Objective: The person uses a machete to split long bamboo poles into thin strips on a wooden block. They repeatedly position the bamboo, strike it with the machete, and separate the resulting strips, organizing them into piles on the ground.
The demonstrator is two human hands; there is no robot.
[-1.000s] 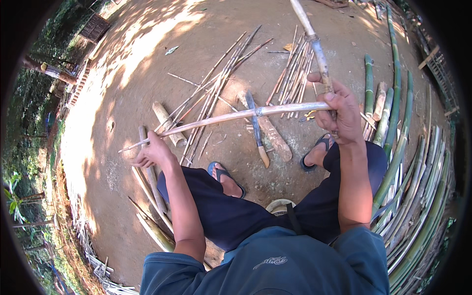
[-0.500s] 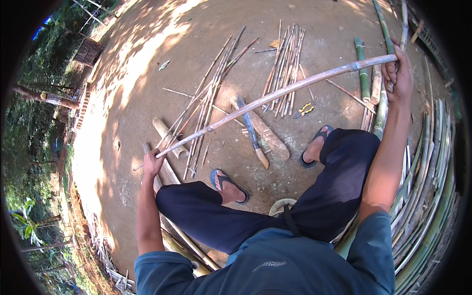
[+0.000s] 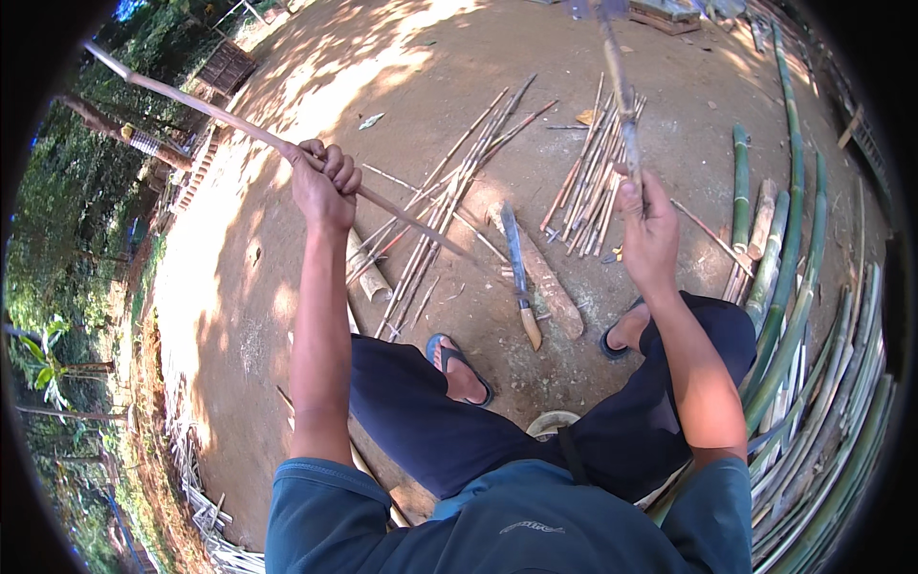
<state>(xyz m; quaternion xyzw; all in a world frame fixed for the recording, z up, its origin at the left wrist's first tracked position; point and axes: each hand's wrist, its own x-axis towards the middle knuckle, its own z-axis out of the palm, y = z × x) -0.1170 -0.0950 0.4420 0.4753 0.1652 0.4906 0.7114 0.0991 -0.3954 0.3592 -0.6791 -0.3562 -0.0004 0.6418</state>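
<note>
My left hand (image 3: 325,184) is closed round a long, thin bamboo pole (image 3: 210,110), which slants from the upper left down to the right, ending over the ground ahead of me. In my right hand (image 3: 647,225) is the lower end of another bamboo pole (image 3: 622,91), knotty and pointing away from me; its far end is blurred. Below and between the hands, a machete (image 3: 517,258) with a dark blade and wooden handle lies by a wooden block (image 3: 545,273). Yellow pliers (image 3: 612,254) show partly beside my right wrist.
Two loose bundles of thin bamboo sticks, the left bundle (image 3: 457,191) and the right bundle (image 3: 598,182), lie ahead. Green bamboo poles (image 3: 791,220) and a large heap of split bamboo strips (image 3: 841,411) line my right side. A short bamboo piece (image 3: 368,268) rests at left.
My left hand has moved up and inward, with the pole now reaching out to the far left. The right hand has let go of that pole and come lower and inward with the other one.
</note>
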